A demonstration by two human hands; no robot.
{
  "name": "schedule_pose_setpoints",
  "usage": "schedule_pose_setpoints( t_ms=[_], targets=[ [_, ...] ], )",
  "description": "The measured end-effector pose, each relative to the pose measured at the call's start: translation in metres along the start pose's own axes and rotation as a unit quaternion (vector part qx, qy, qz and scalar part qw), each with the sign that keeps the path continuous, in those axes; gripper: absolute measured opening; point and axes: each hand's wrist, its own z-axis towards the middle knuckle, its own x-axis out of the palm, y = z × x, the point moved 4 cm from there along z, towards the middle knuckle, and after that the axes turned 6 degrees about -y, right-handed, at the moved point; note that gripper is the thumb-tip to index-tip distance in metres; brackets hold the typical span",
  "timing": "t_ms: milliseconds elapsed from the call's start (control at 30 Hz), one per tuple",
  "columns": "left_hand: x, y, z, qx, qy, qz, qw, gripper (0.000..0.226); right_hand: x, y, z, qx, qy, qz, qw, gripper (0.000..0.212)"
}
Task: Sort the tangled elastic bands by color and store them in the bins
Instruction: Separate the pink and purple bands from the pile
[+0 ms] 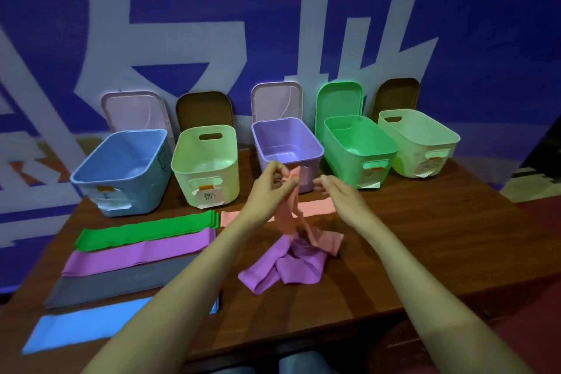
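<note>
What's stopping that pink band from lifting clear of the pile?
The pink band, pinched by the left hand, still trails into the purple band heap on the table, apparently tangled. Right hand is beside it; contact unclear.

Dim room, saturated colours, wide-angle warp

Light is low and even, with a soft sheen on the wooden surface (425, 222) and faint shadows beneath the bins (358, 146). The wall (273, 9) bows toward the frame edges. The right hand (340, 191) is motion-blurred; the bin labels are too soft to read.
</note>
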Motion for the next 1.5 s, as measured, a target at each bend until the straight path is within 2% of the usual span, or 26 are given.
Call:
schedule_pose_setpoints(
  t_ms=[67,133,200,267,333,433,500,633,833,1000,1033,1133,1200,1267,1333,1400,1433,1500],
  targets=[
    [-0.010,-0.002,0.003,0.003,0.010,0.002,1.000,0.019,0.013,0.016,0.000,-0.017,0.066,0.000,0.998,0.017],
    [-0.021,-0.004,0.003,0.005,0.005,-0.007,1.000,0.022,0.020,0.025,0.004,-0.055,0.090,-0.041,0.994,0.008],
    [-0.031,-0.005,0.003,-0.001,0.010,-0.001,1.000,0.035,0.019,0.032,0.011,-0.070,0.067,-0.040,0.994,0.006],
    [-0.043,-0.004,0.005,-0.008,0.023,0.035,0.999,0.051,0.014,0.039,0.017,-0.040,0.030,0.000,0.999,0.015],
    [-0.054,-0.001,0.009,0.023,0.026,0.157,0.987,0.049,0.008,0.047,0.023,-0.021,0.000,0.034,0.999,0.019],
    [-0.072,0.004,0.012,0.095,-0.038,0.398,0.912,0.028,0.002,0.062,0.029,-0.063,0.022,0.002,0.998,0.016],
    [-0.082,0.013,0.012,0.066,-0.089,0.430,0.896,0.031,0.000,0.073,0.031,-0.089,0.045,0.018,0.995,0.011],
    [-0.086,0.027,0.010,-0.005,-0.100,0.372,0.923,0.036,-0.007,0.087,0.038,-0.092,0.040,0.096,0.990,0.009],
    [-0.072,0.046,0.003,-0.128,0.003,0.268,0.955,0.055,0.001,0.095,0.041,-0.092,0.071,0.117,0.986,0.026],
    [-0.062,0.050,-0.002,-0.186,0.020,0.094,0.978,0.025,0.001,0.100,0.042,-0.090,0.057,0.113,0.988,0.028],
    [-0.062,0.051,-0.005,-0.191,0.038,0.069,0.978,0.023,0.000,0.099,0.043,-0.088,0.052,0.115,0.988,0.029],
    [-0.063,0.058,-0.012,-0.192,0.108,0.010,0.975,0.043,-0.004,0.095,0.047,-0.080,0.023,0.117,0.990,0.032],
    [-0.063,0.058,-0.016,-0.189,0.140,-0.024,0.972,0.035,-0.008,0.092,0.048,-0.067,0.004,0.130,0.989,0.031],
    [-0.062,0.054,-0.018,-0.165,0.146,0.006,0.975,0.019,-0.010,0.092,0.048,-0.061,0.003,0.137,0.989,0.029],
    [-0.062,0.051,-0.016,-0.112,0.122,0.094,0.982,0.014,-0.011,0.094,0.047,-0.057,0.012,0.138,0.989,0.029],
    [-0.065,0.053,-0.010,-0.038,0.057,0.174,0.982,0.017,-0.011,0.094,0.047,-0.053,0.017,0.139,0.989,0.032],
    [-0.067,0.051,-0.009,-0.005,0.005,0.190,0.982,0.018,-0.012,0.093,0.047,-0.050,0.019,0.144,0.988,0.034],
    [-0.071,0.045,-0.009,0.015,-0.119,0.134,0.984,0.023,-0.013,0.090,0.048,-0.044,0.022,0.161,0.986,0.037]
  ],
)
